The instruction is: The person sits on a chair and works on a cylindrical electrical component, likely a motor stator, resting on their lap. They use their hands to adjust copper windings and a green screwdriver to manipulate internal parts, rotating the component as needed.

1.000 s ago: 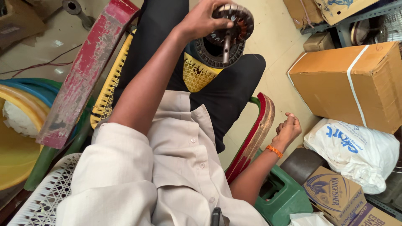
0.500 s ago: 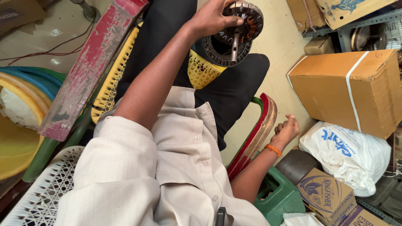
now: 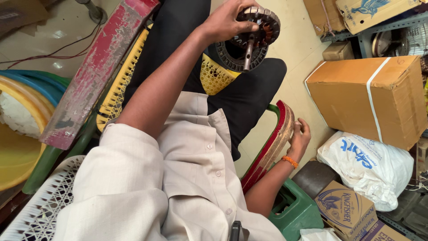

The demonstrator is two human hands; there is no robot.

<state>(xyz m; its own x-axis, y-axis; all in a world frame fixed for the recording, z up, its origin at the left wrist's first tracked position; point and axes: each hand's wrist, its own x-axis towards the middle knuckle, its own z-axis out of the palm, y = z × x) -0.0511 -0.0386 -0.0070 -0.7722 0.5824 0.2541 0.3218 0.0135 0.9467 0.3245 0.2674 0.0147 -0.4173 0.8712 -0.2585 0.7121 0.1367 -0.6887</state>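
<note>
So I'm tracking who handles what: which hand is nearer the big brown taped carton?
Right. The right hand rests on the chair's red armrest, just beside the carton. The left hand is up over the lap holding the round motor part, farther away.

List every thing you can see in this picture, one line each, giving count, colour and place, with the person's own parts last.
motor stator: one, dark metal with copper windings and a shaft, top centre, held up
cardboard box: one, brown with a white strap, right
plastic bag: one, white with blue print, lower right
printed cartons: two, brown, bottom right
green crate: one, bottom centre
red plank: one, worn red, upper left
yellow tub: one, left edge
left hand: grip closed on the motor stator
right hand: resting on the chair arm, red
</note>
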